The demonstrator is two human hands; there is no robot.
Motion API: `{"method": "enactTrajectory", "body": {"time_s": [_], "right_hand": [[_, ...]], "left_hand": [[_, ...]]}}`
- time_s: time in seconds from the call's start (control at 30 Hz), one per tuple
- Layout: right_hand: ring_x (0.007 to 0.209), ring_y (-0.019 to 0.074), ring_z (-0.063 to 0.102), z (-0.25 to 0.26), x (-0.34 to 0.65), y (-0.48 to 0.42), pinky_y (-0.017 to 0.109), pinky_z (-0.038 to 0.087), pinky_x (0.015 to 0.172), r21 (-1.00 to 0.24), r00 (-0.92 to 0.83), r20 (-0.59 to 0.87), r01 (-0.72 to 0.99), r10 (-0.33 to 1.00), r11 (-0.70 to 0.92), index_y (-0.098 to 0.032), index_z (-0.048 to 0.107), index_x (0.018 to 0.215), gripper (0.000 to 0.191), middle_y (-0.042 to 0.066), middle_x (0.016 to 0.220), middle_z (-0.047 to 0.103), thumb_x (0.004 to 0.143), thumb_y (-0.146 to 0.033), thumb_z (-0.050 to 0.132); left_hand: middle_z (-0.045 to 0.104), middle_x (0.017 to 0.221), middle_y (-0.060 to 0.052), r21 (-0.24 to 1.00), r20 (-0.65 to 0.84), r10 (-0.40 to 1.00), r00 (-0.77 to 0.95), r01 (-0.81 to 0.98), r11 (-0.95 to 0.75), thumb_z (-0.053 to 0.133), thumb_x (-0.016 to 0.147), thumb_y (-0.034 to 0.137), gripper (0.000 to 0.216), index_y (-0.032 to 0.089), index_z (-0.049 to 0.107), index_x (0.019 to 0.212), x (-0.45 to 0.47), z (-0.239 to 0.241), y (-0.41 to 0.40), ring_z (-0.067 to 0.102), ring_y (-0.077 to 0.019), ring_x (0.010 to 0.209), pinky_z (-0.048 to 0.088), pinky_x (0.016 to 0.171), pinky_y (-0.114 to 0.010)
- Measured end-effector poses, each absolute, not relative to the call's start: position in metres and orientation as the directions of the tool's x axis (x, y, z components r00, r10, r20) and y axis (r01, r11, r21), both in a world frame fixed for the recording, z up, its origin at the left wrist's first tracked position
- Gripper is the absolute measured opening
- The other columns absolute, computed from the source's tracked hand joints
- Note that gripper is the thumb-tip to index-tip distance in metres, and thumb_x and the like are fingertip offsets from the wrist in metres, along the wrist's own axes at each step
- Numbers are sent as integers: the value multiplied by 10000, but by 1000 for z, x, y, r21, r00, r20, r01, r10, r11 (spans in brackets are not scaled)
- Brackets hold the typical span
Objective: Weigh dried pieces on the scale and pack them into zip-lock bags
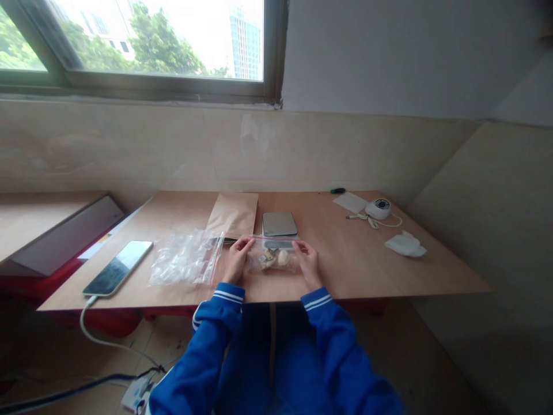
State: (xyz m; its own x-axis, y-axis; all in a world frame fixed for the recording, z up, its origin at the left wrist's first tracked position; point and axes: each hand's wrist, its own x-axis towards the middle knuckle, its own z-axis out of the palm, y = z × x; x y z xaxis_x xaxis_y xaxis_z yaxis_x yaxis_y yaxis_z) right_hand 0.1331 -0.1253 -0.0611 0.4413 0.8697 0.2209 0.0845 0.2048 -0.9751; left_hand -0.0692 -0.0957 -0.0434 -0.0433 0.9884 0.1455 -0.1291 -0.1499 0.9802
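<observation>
A wooden table (367,271) is carrying a heap of clear bags (185,265), a brown paper pouch (233,214), a phone (118,268) and a small scale (279,223). Just before the scale, a zip bag (273,256) of pale pieces is lying, the left hand (237,260) and right hand (309,262) pinching its top corners with narrowed fingers.

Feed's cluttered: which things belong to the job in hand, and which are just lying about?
In hand: left hand, right hand, filled zip bag, empty zip bags, scale.
Lying about: phone, paper bag, tissue, green pen, round white device.
</observation>
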Motion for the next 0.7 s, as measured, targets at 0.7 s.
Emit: {"method": "enactTrajectory", "body": {"time_s": [0.7], "right_hand": [[803, 215, 655, -57, 129, -129, 333, 518, 729, -971, 258, 78, -201, 963, 133, -158, 682, 869, 369, 62, 850, 712, 691, -481, 682]], "left_hand": [[653, 831, -32, 980, 144, 983, 110, -151, -127, 684, 696, 413, 277, 171, 655, 829, -63, -34, -106, 565, -155, 776, 428, 721, -262]]}}
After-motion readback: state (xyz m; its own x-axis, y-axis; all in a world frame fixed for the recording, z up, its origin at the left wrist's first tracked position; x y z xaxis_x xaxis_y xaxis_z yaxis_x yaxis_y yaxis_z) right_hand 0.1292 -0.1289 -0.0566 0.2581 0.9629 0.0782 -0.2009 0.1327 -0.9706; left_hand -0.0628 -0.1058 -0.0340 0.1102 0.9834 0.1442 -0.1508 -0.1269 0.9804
